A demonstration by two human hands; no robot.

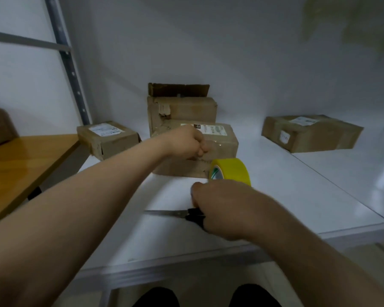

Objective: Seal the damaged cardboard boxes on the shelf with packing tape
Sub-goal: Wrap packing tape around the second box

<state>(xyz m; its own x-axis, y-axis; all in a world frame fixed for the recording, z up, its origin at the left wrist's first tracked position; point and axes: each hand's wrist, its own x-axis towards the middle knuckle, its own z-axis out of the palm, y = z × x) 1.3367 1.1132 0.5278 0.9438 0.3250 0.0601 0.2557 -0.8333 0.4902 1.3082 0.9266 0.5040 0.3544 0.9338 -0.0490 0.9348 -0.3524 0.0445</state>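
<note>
A worn cardboard box with a white label lies in the middle of the white shelf. My left hand sits at its top front edge, fingers curled, and seems to pinch a glossy strip of tape that runs down to the yellow tape roll. The roll stands upright against the box's front right corner. Just in front of the roll, my right hand grips the black handles of scissors, whose blades point left, low over the shelf.
A taller torn box with a raised flap stands behind the middle one. A small labelled box lies to the left and a flat box at the right. A wooden table adjoins on the left, beside the metal upright.
</note>
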